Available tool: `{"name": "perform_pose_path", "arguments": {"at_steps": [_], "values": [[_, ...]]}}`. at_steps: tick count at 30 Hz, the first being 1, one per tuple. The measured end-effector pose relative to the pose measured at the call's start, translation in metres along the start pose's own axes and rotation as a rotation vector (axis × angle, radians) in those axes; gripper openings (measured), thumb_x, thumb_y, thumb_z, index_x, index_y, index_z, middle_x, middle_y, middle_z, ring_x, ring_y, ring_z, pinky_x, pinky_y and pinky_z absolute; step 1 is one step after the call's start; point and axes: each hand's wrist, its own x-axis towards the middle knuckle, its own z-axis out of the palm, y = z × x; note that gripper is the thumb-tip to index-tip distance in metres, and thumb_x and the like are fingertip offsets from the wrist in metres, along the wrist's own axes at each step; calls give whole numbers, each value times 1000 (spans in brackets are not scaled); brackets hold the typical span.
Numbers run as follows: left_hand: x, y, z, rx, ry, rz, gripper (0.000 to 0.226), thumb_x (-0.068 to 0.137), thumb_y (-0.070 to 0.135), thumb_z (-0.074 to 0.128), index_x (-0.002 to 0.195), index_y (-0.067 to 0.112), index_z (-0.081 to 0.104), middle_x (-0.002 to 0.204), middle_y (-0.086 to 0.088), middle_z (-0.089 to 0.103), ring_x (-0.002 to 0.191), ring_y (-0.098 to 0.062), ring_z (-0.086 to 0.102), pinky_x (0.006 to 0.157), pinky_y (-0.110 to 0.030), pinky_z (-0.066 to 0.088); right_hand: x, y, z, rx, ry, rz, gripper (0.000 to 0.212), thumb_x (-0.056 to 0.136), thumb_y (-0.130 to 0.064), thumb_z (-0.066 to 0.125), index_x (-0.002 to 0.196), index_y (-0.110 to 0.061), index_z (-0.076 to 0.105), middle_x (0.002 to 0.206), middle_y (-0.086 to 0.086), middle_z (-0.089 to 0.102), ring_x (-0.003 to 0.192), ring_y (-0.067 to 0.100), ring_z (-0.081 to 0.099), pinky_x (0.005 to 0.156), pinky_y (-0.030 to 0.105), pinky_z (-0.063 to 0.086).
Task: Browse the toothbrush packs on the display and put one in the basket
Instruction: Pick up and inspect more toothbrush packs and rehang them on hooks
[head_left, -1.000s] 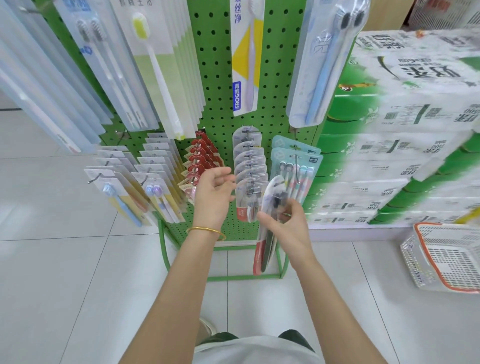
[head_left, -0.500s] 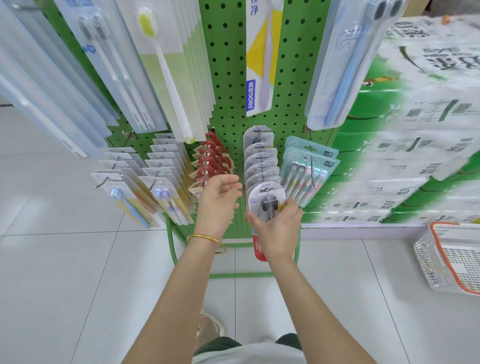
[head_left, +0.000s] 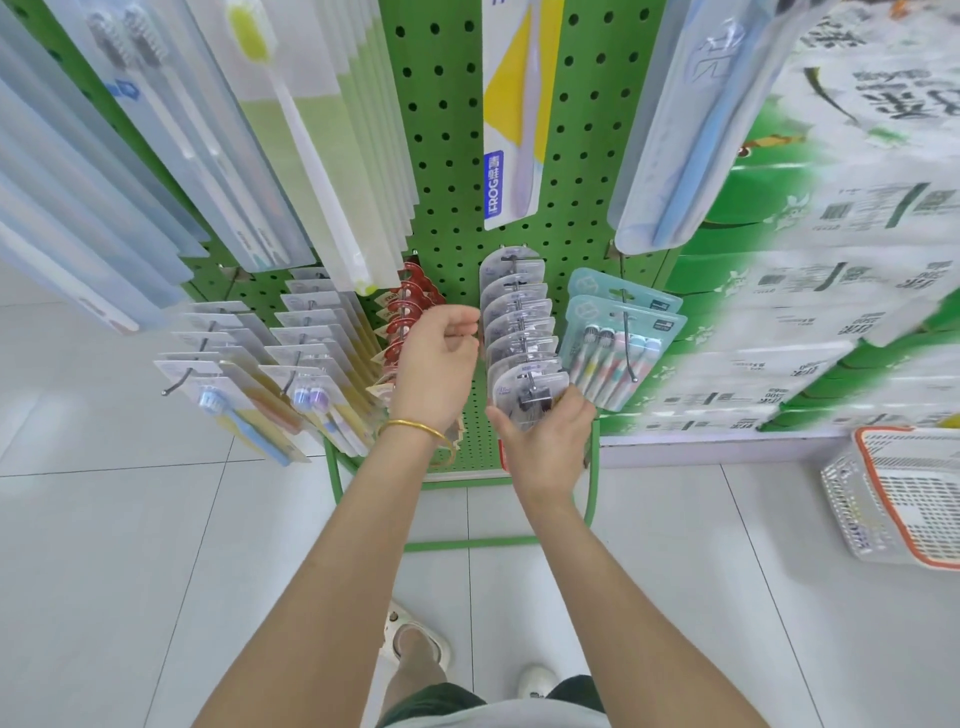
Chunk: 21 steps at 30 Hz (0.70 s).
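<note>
Only a narrow slot of green pegboard (head_left: 457, 156) is showing between the left hand (head_left: 434, 364) and the right hand (head_left: 545, 441). Red packs (head_left: 410, 306) are crowding in just ahead and left of the left hand. The row of rounded packs (head_left: 514, 317) is filling the space ahead of the right hand, which is gripping the front rounded pack (head_left: 530, 389). A teal multi-pack (head_left: 618, 358) is hanging just right of it. Long packs (head_left: 511, 130) are dangling above both hands. Behind the wrists and rightward to the basket (head_left: 852, 509), bare floor (head_left: 675, 545) is lying open.

Low on the pegboard (head_left: 448, 156), the right hand (head_left: 545, 441) grips the front pack (head_left: 524, 385); the left hand (head_left: 434, 369) hovers alongside, loosely curled; the basket (head_left: 852, 501) sits to the pegboard's right.
</note>
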Motion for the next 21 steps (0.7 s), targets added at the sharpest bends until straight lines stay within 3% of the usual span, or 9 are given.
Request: {"name": "perform_pose_path", "arguments": {"at_steps": [2, 3, 6, 10, 16, 21], "values": [[11, 6, 4, 133, -24, 94, 35, 87, -10, 41, 89, 19, 60, 93, -2, 52, 85, -17, 50, 82, -33, 48, 1, -1, 2, -2, -1, 3, 89, 61, -43, 84, 123, 5, 43, 115, 19, 48, 105, 34, 47, 83, 37, 42], [18, 7, 7, 218, -37, 135, 35, 88, -10, 40, 93, 17, 61, 96, -5, 49, 87, -17, 48, 85, -31, 45, 2, -1, 3, -1, 5, -4, 88, 61, -43, 85, 121, 6, 44, 114, 20, 48, 104, 35, 48, 83, 39, 43], [48, -2, 18, 468, -63, 203, 42, 89, -7, 40, 126, 4, 54, 130, -12, 48, 122, -24, 43, 106, -28, 29, 4, 3, 4, 11, -2, -14, 88, 58, -38, 88, 120, 7, 45, 113, 21, 49, 104, 37, 48, 84, 42, 44], [77, -3, 32, 613, -134, 268, 52, 87, -10, 38, 135, 6, 47, 149, -13, 31, 137, -30, 27, 112, -34, 21, 4, 9, 1, -8, -53, -29, 91, 61, -36, 87, 127, 7, 42, 119, 21, 48, 111, 33, 44, 91, 31, 35], [102, -7, 40, 786, -178, 401, 51, 80, -15, 43, 128, 1, 50, 141, -12, 41, 127, -30, 39, 103, -39, 38, 1, 8, -11, 8, -135, -44, 96, 69, -33, 83, 140, 2, 29, 138, 19, 37, 130, 33, 34, 105, 42, 37], [109, -8, 42, 772, -154, 408, 46, 78, -17, 44, 119, 0, 55, 128, -12, 47, 117, -29, 42, 97, -40, 42, 0, 7, -20, 10, -153, -86, 97, 72, -32, 81, 144, -1, 25, 145, 17, 31, 137, 27, 26, 110, 33, 29]]}}
